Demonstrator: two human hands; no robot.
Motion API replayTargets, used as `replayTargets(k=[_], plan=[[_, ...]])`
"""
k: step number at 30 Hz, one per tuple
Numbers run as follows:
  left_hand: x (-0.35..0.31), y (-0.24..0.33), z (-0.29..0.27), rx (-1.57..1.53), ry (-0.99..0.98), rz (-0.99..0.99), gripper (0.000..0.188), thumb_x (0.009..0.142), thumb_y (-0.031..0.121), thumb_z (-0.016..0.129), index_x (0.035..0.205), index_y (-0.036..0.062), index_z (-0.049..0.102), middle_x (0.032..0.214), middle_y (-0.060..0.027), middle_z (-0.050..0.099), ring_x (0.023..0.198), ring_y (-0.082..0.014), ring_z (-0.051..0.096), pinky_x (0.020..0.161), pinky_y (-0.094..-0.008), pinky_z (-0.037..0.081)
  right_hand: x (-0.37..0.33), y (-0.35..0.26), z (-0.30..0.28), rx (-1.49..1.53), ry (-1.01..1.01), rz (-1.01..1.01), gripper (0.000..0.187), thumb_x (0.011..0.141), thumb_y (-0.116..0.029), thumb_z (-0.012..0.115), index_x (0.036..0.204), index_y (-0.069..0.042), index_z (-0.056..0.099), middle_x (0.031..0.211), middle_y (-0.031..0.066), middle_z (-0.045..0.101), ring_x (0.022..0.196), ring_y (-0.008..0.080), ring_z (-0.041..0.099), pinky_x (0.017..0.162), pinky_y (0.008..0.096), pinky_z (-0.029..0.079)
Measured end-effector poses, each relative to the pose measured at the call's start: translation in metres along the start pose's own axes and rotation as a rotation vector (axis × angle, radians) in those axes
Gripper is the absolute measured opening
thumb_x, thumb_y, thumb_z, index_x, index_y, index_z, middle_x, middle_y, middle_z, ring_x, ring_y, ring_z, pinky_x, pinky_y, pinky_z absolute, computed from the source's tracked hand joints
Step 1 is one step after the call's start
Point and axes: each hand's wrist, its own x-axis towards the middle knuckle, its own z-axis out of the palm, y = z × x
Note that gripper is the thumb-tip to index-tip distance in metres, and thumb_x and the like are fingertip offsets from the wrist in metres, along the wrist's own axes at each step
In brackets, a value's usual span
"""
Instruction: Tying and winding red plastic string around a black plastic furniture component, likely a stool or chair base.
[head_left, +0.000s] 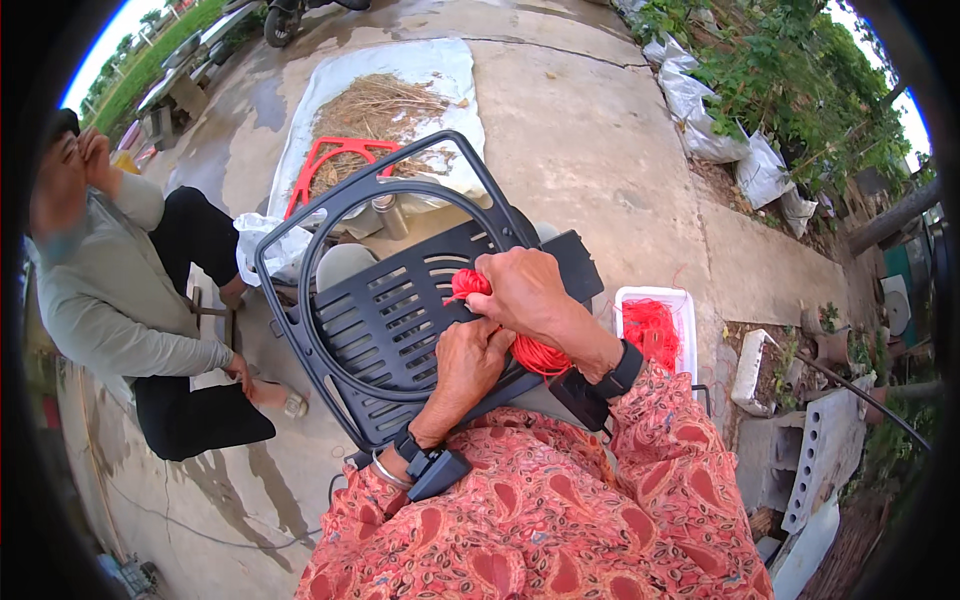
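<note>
A bundle of red cord (pixel 540 355) runs between my two hands over my lap. My right hand (pixel 535 290) is closed around its upper part, and a looped red end pokes out on the left of the fingers. Just below, my left hand (pixel 470 360) is closed, its thumb and fingers pinching the cord close to the right hand. Under both hands lies a black plastic frame (pixel 385 325) with a slotted panel and a large ring, tilted across my knees. My palms hide part of the cord.
A white box of red cord (pixel 688 335) stands to my right. At left sits another person (pixel 110 300) in a pale shirt. Ahead, dry stalks (pixel 380 105) and a red frame (pixel 310 175) lie on a white sheet (pixel 460 85). A metal bottle (pixel 391 216) stands beyond the black frame.
</note>
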Motion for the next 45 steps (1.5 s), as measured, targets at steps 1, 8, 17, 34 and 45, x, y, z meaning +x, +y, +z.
replayTargets(k=[1, 8, 17, 34, 45], plan=[[-0.001, -0.001, 0.0, 0.017, -0.006, -0.002, 0.021, 0.083, 0.019, 0.067, 0.077, -0.0014, 0.065, 0.067, -0.0221, 0.06, 0.058, -0.0401, 0.058, 0.053, -0.0435, 0.044, 0.002, -0.001, -0.001, 0.162, 0.103, 0.0, 0.028, 0.077, -0.032, 0.075, 0.082, -0.006, 0.068, 0.063, 0.0149, 0.063, 0.062, 0.0333, 0.065, 0.056, 0.0413, 0.049], [0.001, -0.005, 0.007, -0.126, -0.004, -0.087, 0.03, 0.086, 0.021, 0.066, 0.067, -0.0007, 0.057, 0.056, -0.0093, 0.057, 0.052, -0.0206, 0.058, 0.051, -0.0355, 0.043, 0.016, -0.015, -0.035, 1.015, 0.325, -0.169, 0.029, 0.084, -0.024, 0.072, 0.102, -0.001, 0.067, 0.105, 0.0115, 0.066, 0.091, 0.0204, 0.064, 0.086, 0.034, 0.05], [0.004, 0.006, 0.004, -0.488, -0.017, -0.372, 0.021, 0.083, 0.015, 0.067, 0.072, -0.003, 0.065, 0.051, -0.0046, 0.056, 0.047, -0.011, 0.051, 0.047, -0.0309, 0.041, -0.104, 0.022, -0.121, 2.225, 0.406, -0.095, 0.045, 0.104, -0.043, 0.04, 0.096, -0.001, 0.052, 0.073, 0.0028, 0.046, 0.058, 0.0145, 0.05, 0.058, 0.0315, 0.048], [0.007, 0.018, -0.002, -0.996, -0.066, -0.474, 0.012, 0.087, 0.006, 0.066, 0.09, -0.0045, 0.071, 0.066, -0.0044, 0.064, 0.052, -0.008, 0.055, 0.047, -0.0231, 0.044, -0.23, 0.083, -0.065, 1.297, 0.377, 0.923, 0.034, 0.091, -0.03, 0.068, 0.108, -0.005, 0.052, 0.071, 0.0056, 0.057, 0.049, 0.0094, 0.051, 0.041, 0.021, 0.043], [0.004, 0.008, 0.004, -0.884, -0.044, -0.422, 0.012, 0.086, 0.007, 0.065, 0.084, -0.0037, 0.07, 0.067, -0.0078, 0.066, 0.052, -0.0125, 0.059, 0.046, -0.0246, 0.048, -0.137, 0.018, -0.045, 1.395, 0.197, 0.651, 0.034, 0.091, -0.032, 0.069, 0.105, -0.002, 0.058, 0.079, 0.0047, 0.063, 0.06, 0.0099, 0.06, 0.055, 0.0258, 0.05]])
